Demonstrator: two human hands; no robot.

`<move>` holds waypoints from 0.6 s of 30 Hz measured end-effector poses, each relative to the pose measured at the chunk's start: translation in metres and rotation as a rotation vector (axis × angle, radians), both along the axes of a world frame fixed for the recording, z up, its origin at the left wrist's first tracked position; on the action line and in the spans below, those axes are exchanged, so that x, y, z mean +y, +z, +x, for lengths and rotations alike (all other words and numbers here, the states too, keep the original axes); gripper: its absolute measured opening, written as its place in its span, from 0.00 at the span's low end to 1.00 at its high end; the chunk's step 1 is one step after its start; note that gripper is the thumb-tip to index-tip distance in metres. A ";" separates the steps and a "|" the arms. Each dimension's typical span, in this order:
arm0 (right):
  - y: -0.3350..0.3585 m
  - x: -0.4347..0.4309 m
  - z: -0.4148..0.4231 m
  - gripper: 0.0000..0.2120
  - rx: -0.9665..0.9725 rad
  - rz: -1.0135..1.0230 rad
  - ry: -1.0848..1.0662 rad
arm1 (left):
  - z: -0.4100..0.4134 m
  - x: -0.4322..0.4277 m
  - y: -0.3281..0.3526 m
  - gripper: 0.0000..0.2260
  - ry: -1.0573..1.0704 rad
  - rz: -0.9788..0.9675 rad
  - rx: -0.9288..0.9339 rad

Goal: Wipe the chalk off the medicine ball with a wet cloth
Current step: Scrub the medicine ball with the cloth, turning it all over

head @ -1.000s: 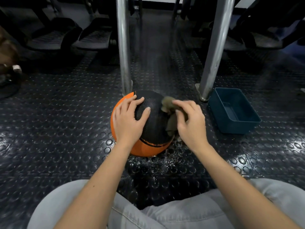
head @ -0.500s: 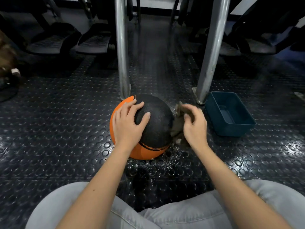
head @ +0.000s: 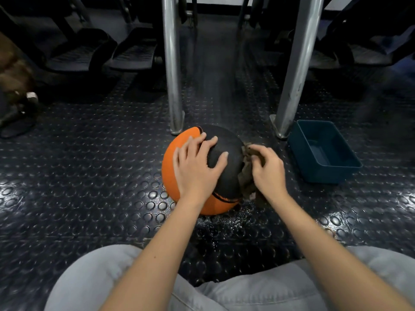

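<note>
Most of the black top of the ball point(head: 226, 158) already looks free of chalk, with the ball on the wet floor point(head: 89, 176) just before your knees. Your left hand point(head: 195, 169) steadies it, fingers spread flat; your right hand point(head: 268, 171) clamps the cloth point(head: 246, 176) against its right side. The underside and far side are hidden, so probably left.
</note>
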State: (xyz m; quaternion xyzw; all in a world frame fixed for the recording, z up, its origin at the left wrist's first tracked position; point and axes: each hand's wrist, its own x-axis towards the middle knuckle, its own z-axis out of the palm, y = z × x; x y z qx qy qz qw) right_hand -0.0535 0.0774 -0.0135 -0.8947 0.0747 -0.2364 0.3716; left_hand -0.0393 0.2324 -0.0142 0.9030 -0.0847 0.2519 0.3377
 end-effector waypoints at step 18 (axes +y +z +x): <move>0.005 0.034 -0.037 0.12 -0.117 -0.076 0.111 | 0.009 0.009 0.000 0.21 -0.022 -0.041 -0.017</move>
